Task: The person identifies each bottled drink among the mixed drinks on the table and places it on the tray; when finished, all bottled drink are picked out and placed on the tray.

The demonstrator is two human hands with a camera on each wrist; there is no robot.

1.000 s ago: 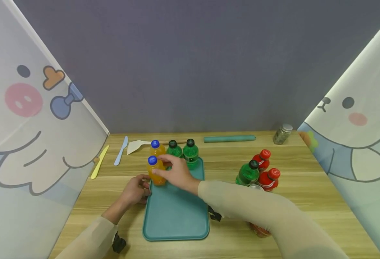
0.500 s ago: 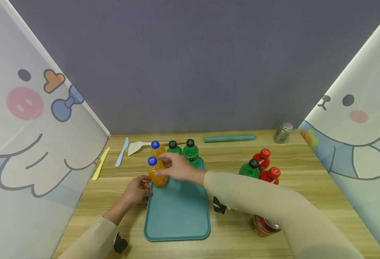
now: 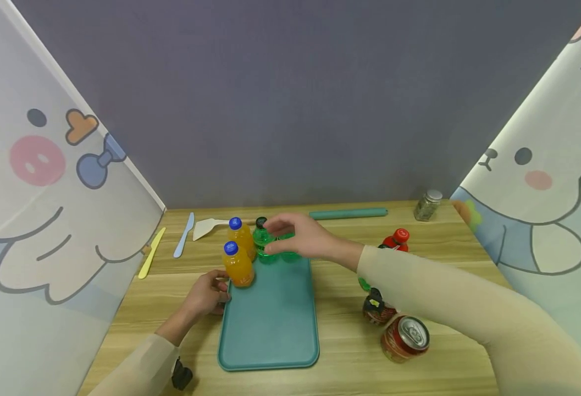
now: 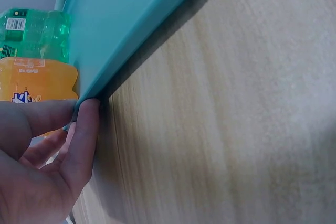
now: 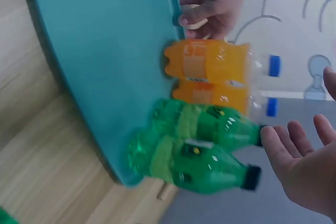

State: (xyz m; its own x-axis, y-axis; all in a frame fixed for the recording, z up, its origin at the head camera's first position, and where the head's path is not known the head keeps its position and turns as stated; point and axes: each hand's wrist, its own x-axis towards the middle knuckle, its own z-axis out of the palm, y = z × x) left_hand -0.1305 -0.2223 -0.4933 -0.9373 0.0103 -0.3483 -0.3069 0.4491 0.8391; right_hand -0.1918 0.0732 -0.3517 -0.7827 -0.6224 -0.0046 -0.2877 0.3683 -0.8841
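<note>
A teal tray point(image 3: 270, 330) lies on the wooden table. At its far end stand two orange bottles with blue caps point(image 3: 238, 267) point(image 3: 241, 237) and two green bottles point(image 3: 261, 242) point(image 5: 191, 163). My left hand point(image 3: 222, 290) pinches the tray's left rim point(image 4: 113, 74) between thumb and fingers, just by the nearer orange bottle point(image 4: 37, 80). My right hand point(image 3: 274, 236) hovers over the green bottles with fingers spread and holds nothing. In the right wrist view its fingertips point(image 5: 273, 137) are close to the green bottles' caps without touching them.
Right of the tray stand a red bottle point(image 3: 397, 240), a green bottle point(image 3: 364, 284) mostly hidden by my arm, and a red can point(image 3: 405, 337). Along the back lie a teal rod point(image 3: 348, 213), spice jar point(image 3: 427, 205), white spatula point(image 3: 205, 226), blue knife point(image 3: 183, 235) and yellow knife point(image 3: 150, 253).
My right hand let go of the nearer orange bottle, opened, and moved back and right over the green bottles. The left hand stayed on the tray rim.
</note>
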